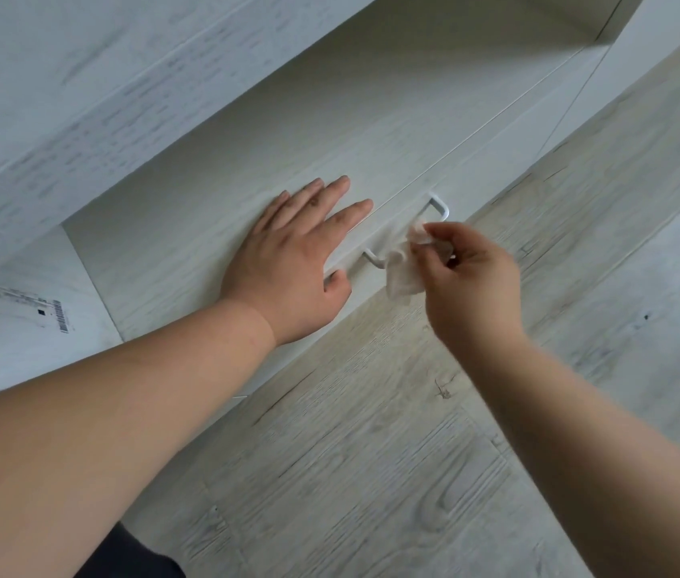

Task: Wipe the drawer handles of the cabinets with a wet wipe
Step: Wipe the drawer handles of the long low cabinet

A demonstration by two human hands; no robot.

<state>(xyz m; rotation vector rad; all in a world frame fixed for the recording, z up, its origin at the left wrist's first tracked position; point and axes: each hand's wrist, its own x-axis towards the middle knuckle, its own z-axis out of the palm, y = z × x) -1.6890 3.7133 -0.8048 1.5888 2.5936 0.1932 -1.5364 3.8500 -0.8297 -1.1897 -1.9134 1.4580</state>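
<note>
Some of drawer handle was hidden behind wet wipe pinched by right hand; left hand lay flat beside handle.

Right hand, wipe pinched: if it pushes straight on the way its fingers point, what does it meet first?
Most likely the handle: the right hand pinches the wet wipe at its bar, fingertips aimed there. Behind it lies the drawer front. Depth is uncertain.
</note>
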